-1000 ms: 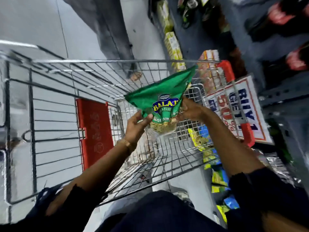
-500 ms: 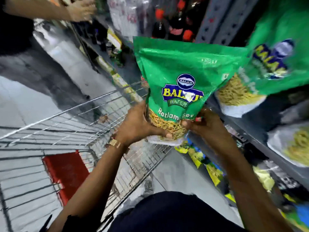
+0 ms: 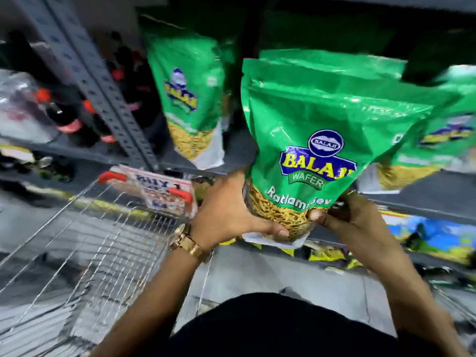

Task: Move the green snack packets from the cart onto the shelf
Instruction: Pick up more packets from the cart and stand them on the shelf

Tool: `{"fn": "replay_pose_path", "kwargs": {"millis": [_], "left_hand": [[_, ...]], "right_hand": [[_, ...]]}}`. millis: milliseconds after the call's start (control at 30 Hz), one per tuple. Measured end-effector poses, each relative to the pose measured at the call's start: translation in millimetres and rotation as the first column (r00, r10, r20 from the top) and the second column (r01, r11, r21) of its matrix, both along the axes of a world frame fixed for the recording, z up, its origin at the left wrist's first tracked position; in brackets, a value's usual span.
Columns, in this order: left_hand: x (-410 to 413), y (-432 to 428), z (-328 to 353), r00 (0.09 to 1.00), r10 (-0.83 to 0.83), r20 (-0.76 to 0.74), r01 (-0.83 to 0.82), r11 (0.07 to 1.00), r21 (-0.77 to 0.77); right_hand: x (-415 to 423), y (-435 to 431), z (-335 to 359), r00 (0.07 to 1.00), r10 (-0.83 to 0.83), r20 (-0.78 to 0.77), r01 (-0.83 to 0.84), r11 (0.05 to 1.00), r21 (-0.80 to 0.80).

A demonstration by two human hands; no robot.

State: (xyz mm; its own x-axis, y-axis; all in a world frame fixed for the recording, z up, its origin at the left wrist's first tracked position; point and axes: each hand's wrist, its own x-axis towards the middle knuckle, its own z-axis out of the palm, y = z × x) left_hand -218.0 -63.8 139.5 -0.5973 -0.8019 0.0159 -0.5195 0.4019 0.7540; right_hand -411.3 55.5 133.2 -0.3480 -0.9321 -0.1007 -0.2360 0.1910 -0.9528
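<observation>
A green snack packet (image 3: 319, 130) with a blue and yellow logo stands upright in front of the grey shelf (image 3: 425, 199). My left hand (image 3: 229, 215) grips its lower left corner, and my right hand (image 3: 345, 215) grips its lower right corner. A second green edge shows just behind its top; whether that is another packet I cannot tell. Two more green packets stand on the shelf, one (image 3: 190, 99) to the left and one (image 3: 438, 145) to the right. The wire cart (image 3: 90, 240) is at the lower left, beside my left arm.
A perforated grey upright (image 3: 103, 91) divides the shelving. Dark bottles with red caps (image 3: 67, 117) fill the bay to its left. A red-edged offer sign (image 3: 159, 194) hangs at the cart's far end. Yellow and blue packets (image 3: 432, 240) lie on the lower shelf.
Both hands have carried the green packet from above the cart up and right, level with the shelf. The view has swung from the cart toward the shelving.
</observation>
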Motion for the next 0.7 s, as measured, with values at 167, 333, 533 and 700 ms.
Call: {"fn": "replay_pose_path", "kwargs": {"millis": [167, 333, 533, 700], "left_hand": [[-110, 44, -1, 0.987, -0.155, -0.047, 0.153, 0.987, -0.047], [-237, 104, -16, 0.966, -0.251, -0.065, 0.251, 0.968, -0.009], [-370, 141, -20, 0.941, -0.309, -0.140, 0.318, 0.947, 0.048], [-424, 126, -32, 0.944, -0.232, -0.233, 0.267, 0.955, 0.130]], "right_hand": [[-89, 74, -1, 0.982, -0.183, -0.040, 0.182, 0.983, -0.026], [-192, 150, -3, 0.939, -0.320, -0.130, 0.314, 0.947, -0.062], [-306, 191, -11, 0.873, -0.459, -0.166, 0.444, 0.888, -0.122], [-366, 166, -20, 0.893, -0.405, -0.195, 0.371, 0.910, -0.186]]}}
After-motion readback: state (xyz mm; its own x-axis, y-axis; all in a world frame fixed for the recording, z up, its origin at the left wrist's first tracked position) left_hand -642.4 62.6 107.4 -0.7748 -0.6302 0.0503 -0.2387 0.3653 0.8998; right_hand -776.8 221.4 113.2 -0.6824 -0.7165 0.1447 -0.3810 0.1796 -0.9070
